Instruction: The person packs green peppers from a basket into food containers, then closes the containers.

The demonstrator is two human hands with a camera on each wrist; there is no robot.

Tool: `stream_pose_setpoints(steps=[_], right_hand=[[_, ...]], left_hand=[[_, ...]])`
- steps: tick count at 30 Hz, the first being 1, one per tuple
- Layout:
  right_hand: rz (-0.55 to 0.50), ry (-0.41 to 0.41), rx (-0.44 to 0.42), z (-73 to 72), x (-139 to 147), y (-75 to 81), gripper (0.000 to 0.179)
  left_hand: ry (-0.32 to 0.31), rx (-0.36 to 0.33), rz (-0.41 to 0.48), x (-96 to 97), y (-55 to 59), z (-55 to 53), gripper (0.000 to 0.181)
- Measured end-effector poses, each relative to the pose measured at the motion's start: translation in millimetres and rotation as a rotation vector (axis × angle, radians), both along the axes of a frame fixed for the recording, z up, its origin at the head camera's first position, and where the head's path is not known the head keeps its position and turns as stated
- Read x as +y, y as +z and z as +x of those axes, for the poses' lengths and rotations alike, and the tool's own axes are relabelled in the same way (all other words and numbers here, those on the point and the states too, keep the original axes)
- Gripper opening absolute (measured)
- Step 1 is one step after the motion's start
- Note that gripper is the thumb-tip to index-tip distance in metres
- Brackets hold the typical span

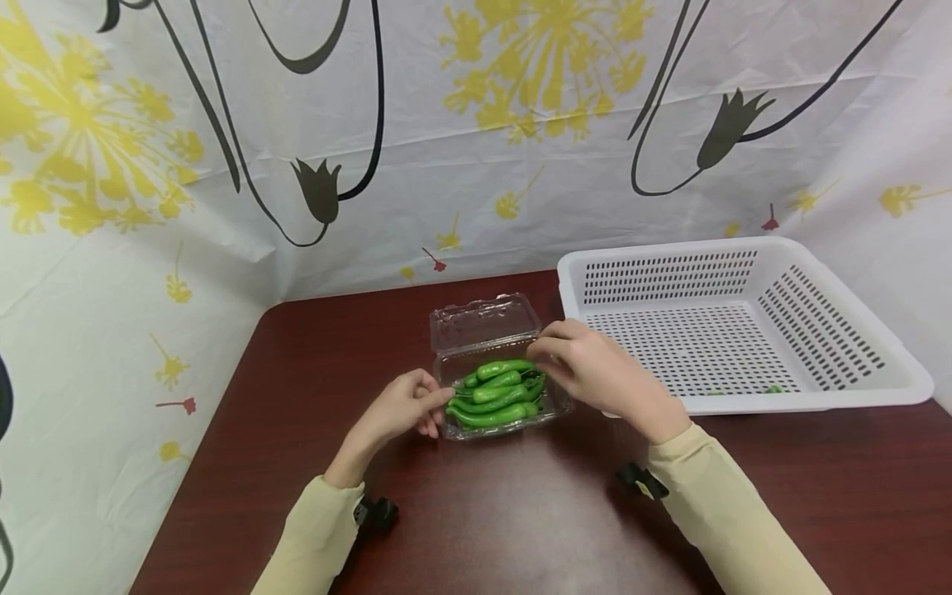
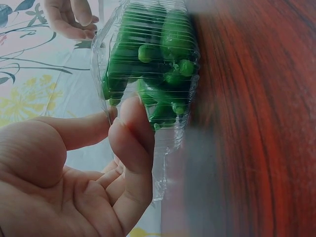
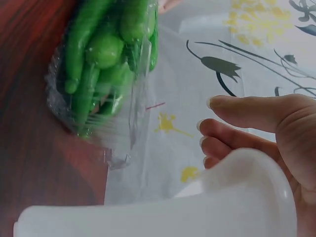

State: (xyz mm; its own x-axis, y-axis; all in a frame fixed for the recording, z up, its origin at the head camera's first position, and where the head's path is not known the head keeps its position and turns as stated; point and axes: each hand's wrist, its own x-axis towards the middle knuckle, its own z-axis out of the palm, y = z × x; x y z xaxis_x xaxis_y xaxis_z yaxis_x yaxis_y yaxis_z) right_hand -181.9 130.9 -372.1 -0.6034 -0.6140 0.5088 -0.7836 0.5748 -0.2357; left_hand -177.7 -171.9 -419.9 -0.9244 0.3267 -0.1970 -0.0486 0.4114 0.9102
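Observation:
A clear plastic clamshell box (image 1: 558, 403) rests on the table with its lid (image 1: 483, 326) folded back toward the wall. Several green chili peppers (image 1: 497, 395) lie side by side inside it. My left hand (image 1: 405, 405) pinches the box's left edge between thumb and fingers; in the left wrist view, the fingertips (image 2: 132, 116) press the ribbed clear wall. Over the box's right back corner is my right hand (image 1: 587, 364). The right wrist view shows its thumb and fingers (image 3: 224, 133) loosely bent, apart from the peppers and with nothing between them.
A large white slotted basket (image 1: 863, 330) stands at the right, close beside my right forearm, with small green bits (image 1: 773, 388) near its front. The dark red-brown table (image 1: 506, 512) meets a floral-patterned white sheet (image 1: 416, 207) at the back and left.

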Motion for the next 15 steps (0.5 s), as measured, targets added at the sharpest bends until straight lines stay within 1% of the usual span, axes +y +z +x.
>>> stream_pose_setpoints(steps=[7, 15], right_hand=[[0.03, -0.035, -0.06, 0.5, 7.6, 3.0, 0.017], [0.041, -0.036, -0.058, -1.6, 14.6, 8.7, 0.021]], left_hand=[[-0.003, 0.008, 0.0, -0.4, -0.1, -0.4, 0.024], [-0.002, 0.01, -0.012, -0.1, -0.1, 0.3, 0.024]])
